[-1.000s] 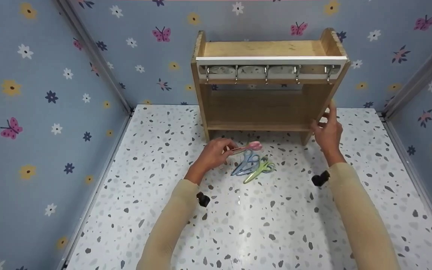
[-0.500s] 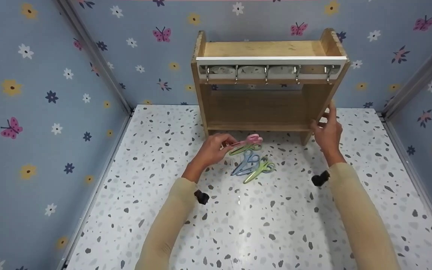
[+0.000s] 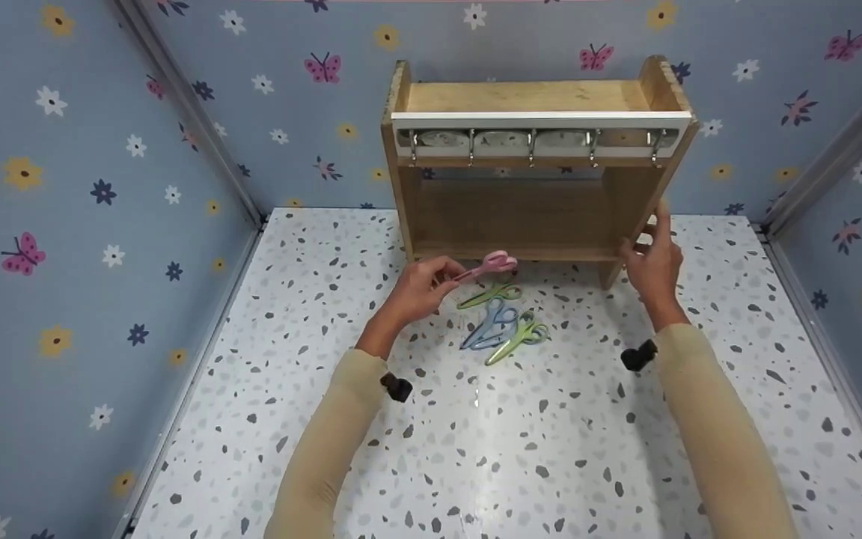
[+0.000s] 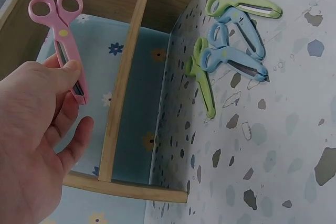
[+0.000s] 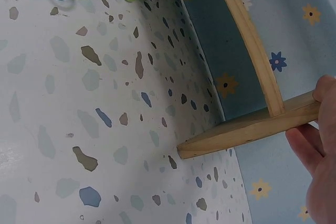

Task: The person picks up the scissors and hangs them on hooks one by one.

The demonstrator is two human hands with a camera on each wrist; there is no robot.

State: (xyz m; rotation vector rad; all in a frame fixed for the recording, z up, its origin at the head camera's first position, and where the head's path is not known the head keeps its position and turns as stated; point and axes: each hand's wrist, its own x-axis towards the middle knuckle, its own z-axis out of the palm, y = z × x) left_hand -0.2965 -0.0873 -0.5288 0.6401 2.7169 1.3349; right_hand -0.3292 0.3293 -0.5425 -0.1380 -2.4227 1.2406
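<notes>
Pink scissors (image 4: 64,38) are pinched by the blade end between thumb and fingers of my left hand (image 3: 417,290), handles pointing away, raised off the table in front of the wooden shelf (image 3: 521,251). Below and right of that hand lie green scissors (image 3: 485,296), then blue scissors (image 3: 487,326) in an overlapping group, with brighter green scissors (image 3: 509,340) at the front. My right hand (image 3: 654,269) grips the shelf's right side panel (image 5: 247,129) low down, thumb on the front edge and fingers along the outside.
A white rail with several metal hooks (image 3: 531,146) runs across the shelf's upper front. Flower-patterned walls (image 3: 87,224) enclose the speckled white tabletop (image 3: 536,449) at the back and both sides.
My left hand has lifted the pink scissors up and away from the pile toward the shelf, uncovering the green scissors underneath. The right hand has stayed on the side panel.
</notes>
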